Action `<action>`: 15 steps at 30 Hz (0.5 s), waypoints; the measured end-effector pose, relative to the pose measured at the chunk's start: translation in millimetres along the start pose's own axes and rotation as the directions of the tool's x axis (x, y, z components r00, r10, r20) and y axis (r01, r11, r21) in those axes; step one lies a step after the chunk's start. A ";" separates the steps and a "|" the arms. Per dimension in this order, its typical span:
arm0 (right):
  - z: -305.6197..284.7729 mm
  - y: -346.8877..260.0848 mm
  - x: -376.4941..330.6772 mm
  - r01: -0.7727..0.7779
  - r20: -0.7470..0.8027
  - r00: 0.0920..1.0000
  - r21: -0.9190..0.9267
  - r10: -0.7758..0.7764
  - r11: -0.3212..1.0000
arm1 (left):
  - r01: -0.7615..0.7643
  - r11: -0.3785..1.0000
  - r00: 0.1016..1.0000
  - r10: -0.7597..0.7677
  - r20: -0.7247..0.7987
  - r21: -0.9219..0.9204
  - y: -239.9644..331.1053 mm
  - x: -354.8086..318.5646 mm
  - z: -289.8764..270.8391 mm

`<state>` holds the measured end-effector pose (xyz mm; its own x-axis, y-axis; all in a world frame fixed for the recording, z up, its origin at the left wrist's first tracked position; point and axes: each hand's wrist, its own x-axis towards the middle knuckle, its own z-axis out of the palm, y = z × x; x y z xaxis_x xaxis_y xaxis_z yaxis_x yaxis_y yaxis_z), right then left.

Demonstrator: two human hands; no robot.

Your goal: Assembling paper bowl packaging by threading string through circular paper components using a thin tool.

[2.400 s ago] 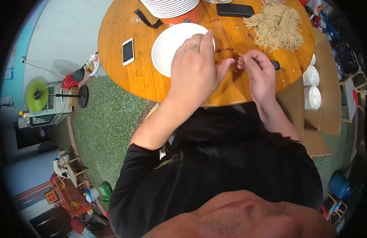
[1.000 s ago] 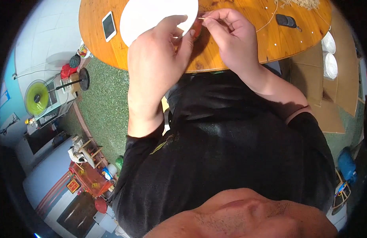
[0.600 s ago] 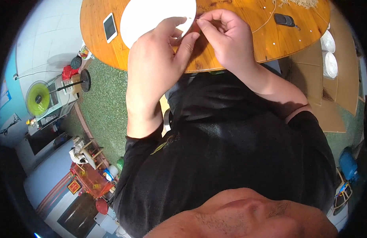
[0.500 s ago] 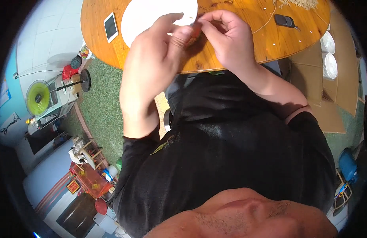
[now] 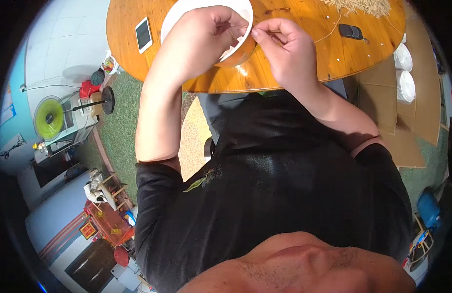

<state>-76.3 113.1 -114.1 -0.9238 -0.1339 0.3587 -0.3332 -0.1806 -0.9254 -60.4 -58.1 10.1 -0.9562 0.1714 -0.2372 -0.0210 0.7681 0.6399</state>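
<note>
A white bowl [image 5: 244, 10] stands on the round wooden table, its outer wall looking orange beside my hands. My left hand [image 5: 206, 36] reaches over the bowl's near side, thumb and fingers pinched together inside the rim. Whatever lies between those fingertips is too small to name. Just right of the rim, my right hand [image 5: 290, 51] has its thumb and forefinger pressed together, the other fingers curled. Its fingertips come close to the bowl, and what they grip cannot be made out. Most of the bowl's inside is hidden by my left hand.
On the wooden table [image 5: 206, 84] lie a white phone [image 5: 143, 35] at left and a dark key fob [image 5: 351, 31] at right. A pile of pale strands [image 5: 365, 7] sits at the far right, with a thin cord [image 5: 328, 33] near it. Flattened cardboard [image 5: 377, 97] covers floor at right.
My hands were together at the bowl's rim. Now the left has moved away from the right, into the bowl, while the right stays beside the rim. The whole view has shifted slightly.
</note>
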 end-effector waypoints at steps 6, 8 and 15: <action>-2.7 -7.5 2.6 -0.022 0.035 0.999 0.001 0.021 1.000 | -0.058 0.994 0.993 0.048 -0.105 -0.089 10.4 -6.7 -1.0; -5.3 -10.9 3.3 -0.100 0.138 0.985 -0.027 0.103 0.995 | -0.006 0.995 0.988 -0.010 -0.156 -0.099 26.8 -12.4 -3.9; -13.4 -22.1 3.8 -0.196 0.291 0.941 0.061 0.171 0.979 | -0.253 0.936 0.939 0.175 -0.296 -0.247 -21.5 -9.7 3.4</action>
<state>-75.0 129.7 -93.9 -0.8715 -0.4405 0.2152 -0.1331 -0.2099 -0.9686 -49.7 -74.1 -3.8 -0.9879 0.1127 0.1062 0.1499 0.5231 0.8390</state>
